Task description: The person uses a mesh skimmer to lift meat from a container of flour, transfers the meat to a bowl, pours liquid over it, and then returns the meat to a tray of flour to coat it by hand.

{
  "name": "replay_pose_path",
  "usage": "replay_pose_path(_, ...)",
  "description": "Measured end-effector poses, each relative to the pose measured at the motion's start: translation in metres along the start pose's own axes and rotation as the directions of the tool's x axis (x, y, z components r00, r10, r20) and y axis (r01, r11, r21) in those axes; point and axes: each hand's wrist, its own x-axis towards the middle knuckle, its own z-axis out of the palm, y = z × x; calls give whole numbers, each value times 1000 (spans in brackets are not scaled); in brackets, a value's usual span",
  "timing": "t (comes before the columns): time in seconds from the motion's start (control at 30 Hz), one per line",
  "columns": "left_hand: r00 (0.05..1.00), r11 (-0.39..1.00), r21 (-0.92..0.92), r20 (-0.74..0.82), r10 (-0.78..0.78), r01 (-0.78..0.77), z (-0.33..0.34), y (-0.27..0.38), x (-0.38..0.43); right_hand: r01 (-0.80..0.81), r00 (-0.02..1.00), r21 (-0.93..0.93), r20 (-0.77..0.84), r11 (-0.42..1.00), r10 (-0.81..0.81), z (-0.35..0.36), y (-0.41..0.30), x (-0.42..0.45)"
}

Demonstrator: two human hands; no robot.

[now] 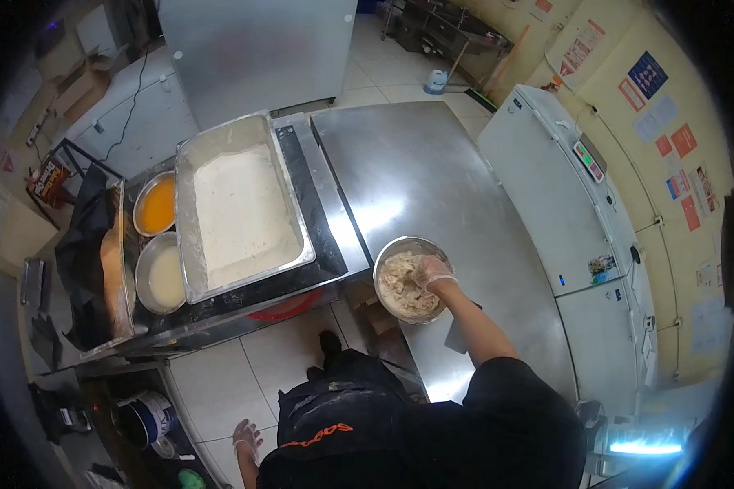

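Observation:
My right hand, in a clear plastic glove, reaches into a round metal bowl near the edge of the steel table. Pale, wet, lumpy food pieces fill much of the bowl, and my fingertips are hidden among them. Whether the fingers grip any piece cannot be seen. Low at my side, my left hand hangs over the tiled floor, also gloved. Its fingers are apart and hold nothing. A deep steel pan with white flour-like powder stands left of the bowl.
Bowls of orange liquid and cream-coloured liquid sit left of the pan, beside a lined tray. White chest freezers line the right wall, with a digital scale on top. Below stands an open bucket.

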Motion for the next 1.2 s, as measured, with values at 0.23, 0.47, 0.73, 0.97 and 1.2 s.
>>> replay_pose_path(0.23, 1000, 976, 220, -12, 4, -1, 36, 63, 5, 67, 995, -29, 79, 997, -65, 11, 15, -30)
replay_pose_path(0.47, 1000, 977, 215, -14, 16, -12, 72, 109, 14, 83, 995, -212, 76, 974, -68, 63, 29, -21)
replay_pose_path(0.73, 1000, 977, 212, 18, -18, 14, 109, 118, 25, 56, 997, -15, 54, 998, -55, 49, 50, 8)
replay_pose_path(0.97, 988, 993, 112, 145, -59, 42, 85, 81, 60, 80, 995, -27, 65, 996, -78, 22, 49, -6)
replay_pose_path(1.2, 996, 993, 101, 61, -71, 65, 76, 78, 45, 226, 927, -84, 323, 970, -188, 26, 18, 15)
